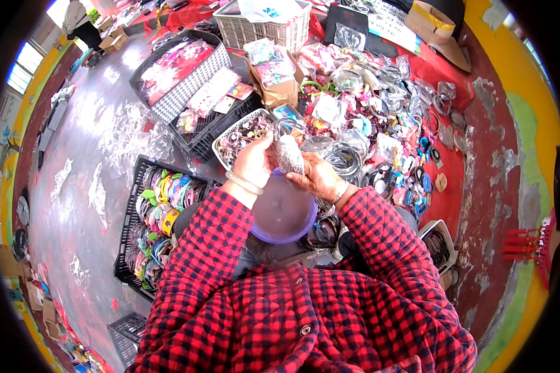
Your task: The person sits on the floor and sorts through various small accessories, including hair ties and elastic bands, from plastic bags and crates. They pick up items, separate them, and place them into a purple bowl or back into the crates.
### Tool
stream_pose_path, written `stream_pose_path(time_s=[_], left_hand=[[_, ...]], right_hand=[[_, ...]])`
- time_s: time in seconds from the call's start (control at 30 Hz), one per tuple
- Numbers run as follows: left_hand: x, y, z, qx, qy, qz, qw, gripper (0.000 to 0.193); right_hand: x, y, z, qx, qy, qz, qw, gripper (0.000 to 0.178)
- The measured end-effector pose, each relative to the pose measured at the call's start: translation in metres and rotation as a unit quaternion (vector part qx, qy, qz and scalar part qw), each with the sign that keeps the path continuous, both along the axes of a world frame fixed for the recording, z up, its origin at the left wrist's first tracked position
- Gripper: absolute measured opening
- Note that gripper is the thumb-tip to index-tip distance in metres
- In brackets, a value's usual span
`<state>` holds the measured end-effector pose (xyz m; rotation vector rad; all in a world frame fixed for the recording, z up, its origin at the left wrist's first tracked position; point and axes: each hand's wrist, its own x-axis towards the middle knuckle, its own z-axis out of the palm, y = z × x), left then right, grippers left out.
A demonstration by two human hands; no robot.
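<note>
Both my hands are closed on a clear plastic bag of small greyish-white grains (289, 154), tilted above a purple basin (284, 238). My left hand (255, 160) grips the bag near its upper end, a pale bangle on that wrist. Lower down on its other side, my right hand (323, 177) pinches the bag between thumb and fingers. The basin stands between my knees, with a dull mauve inside. Just beyond my left hand is a white basket (221, 156) full of small dark and reddish pieces. I cannot make out exactly what the grains are.
A heap of bagged hair accessories (354, 118) covers the red cloth (445, 186) ahead and right. A black crate (126, 248) of colourful headbands stands left. Beyond are a grey crate (190, 87), a cardboard box (280, 93) and a beige crate (261, 31). Far left, a person (81, 22) stands.
</note>
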<state>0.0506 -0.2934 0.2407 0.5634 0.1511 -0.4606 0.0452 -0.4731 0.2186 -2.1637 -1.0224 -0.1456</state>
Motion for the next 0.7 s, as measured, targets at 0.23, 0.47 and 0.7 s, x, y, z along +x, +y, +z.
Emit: stream_pose_path(time_s=[0.23, 0.47, 0.7], left_hand=[[0.012, 0.011, 0.006, -0.026, 0.06, 0.051, 0.997, 0.022], [0.014, 0.031, -0.001, 0.024, 0.003, 0.052, 0.998, 0.019], [0.01, 0.026, 0.009, 0.032, -0.001, 0.029, 0.999, 0.02]], right_hand=[[-0.001, -0.005, -0.001, -0.048, 0.001, 0.046, 0.998, 0.023], [-0.003, -0.005, 0.003, -0.118, 0.002, 0.046, 0.992, 0.02], [-0.002, -0.005, 0.003, -0.104, -0.065, 0.057, 0.991, 0.015]])
